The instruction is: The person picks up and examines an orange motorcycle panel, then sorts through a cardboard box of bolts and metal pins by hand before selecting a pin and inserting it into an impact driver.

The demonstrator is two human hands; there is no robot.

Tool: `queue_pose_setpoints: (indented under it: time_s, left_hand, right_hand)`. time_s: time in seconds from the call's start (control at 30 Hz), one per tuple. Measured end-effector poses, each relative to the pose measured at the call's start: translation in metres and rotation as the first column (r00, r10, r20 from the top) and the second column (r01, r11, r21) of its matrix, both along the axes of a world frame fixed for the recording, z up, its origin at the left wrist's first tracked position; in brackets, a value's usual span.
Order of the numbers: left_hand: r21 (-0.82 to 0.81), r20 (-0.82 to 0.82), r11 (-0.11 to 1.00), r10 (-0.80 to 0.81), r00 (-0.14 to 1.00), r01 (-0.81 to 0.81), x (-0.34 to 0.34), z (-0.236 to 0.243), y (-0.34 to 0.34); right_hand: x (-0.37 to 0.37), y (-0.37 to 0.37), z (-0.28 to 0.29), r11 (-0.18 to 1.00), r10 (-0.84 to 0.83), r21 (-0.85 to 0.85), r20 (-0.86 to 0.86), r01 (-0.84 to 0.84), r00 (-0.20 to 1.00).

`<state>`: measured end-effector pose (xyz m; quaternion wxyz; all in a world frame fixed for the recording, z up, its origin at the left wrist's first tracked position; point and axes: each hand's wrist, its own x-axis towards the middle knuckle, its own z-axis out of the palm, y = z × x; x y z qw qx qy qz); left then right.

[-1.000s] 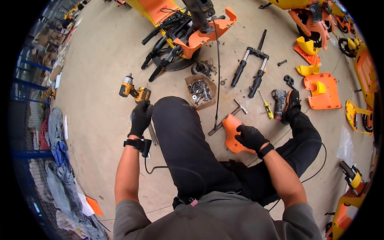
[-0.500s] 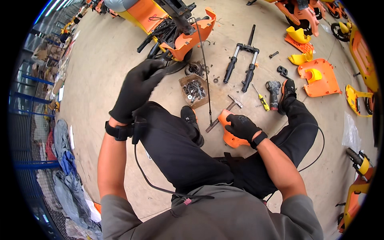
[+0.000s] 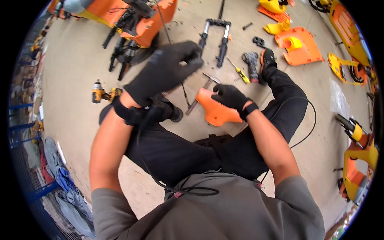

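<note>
My left hand (image 3: 168, 68), in a black glove, is raised over the floor in front of me. Its fingers curl toward the thumb, and whatever they hold, if anything, is hidden. A thin black cable (image 3: 185, 94) passes behind it, hanging from the partly stripped scooter (image 3: 150, 26). My right hand (image 3: 231, 97), also gloved, grips the upper right side of an orange plastic panel (image 3: 212, 109) between my legs. Beside the panel's left edge lies a hammer-like tool (image 3: 193, 105) with a T-shaped metal head, partly covered by the panel.
A front fork (image 3: 223, 48) lies ahead. Toward the right are a yellow screwdriver (image 3: 241, 75), a grey power tool (image 3: 251, 66) and an orange body panel (image 3: 299, 46). A yellow drill (image 3: 105, 93) stands left of my knee. More scooters (image 3: 356, 160) line the right side.
My left hand has moved right, toward the middle, and now covers the box of bolts. My right hand stays on the orange panel. The view has shifted, bringing the yellow drill into sight.
</note>
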<state>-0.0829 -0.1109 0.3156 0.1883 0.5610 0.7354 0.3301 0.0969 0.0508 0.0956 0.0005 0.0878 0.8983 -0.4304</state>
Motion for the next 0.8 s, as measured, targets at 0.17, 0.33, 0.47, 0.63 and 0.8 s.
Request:
queue_pose_setpoints:
  time_s: [0.17, 0.33, 0.47, 0.63, 0.8]
  left_hand:
    - [0.004, -0.067, 0.999, 0.039, 0.997, -0.039, -0.038, -0.028, -0.002]
    - [-0.033, -0.125, 0.996, 0.081, 0.989, -0.086, -0.052, -0.036, -0.002]
    - [-0.086, -0.222, 0.988, 0.103, 0.97, -0.124, -0.054, -0.03, -0.014]
    - [-0.047, -0.187, 0.988, 0.135, 0.973, -0.146, -0.047, -0.034, -0.02]
    - [-0.127, -0.145, 0.986, 0.09, 0.985, -0.109, -0.041, -0.03, -0.01]
  right_hand:
    - [-0.019, 0.062, -0.032, 0.734, -0.22, -0.544, 0.376, 0.407, 0.9]
    - [-0.002, 0.097, -0.127, 0.974, -0.212, 0.065, 0.584, 0.215, 0.784]
    - [0.037, 0.064, -0.168, 0.963, -0.266, 0.237, 0.757, 0.13, 0.597]
    - [0.066, 0.048, -0.183, 0.886, -0.338, 0.171, 0.875, 0.43, 0.347]
    - [0.084, 0.06, -0.206, 0.785, -0.31, 0.116, 0.924, 0.609, 0.223]
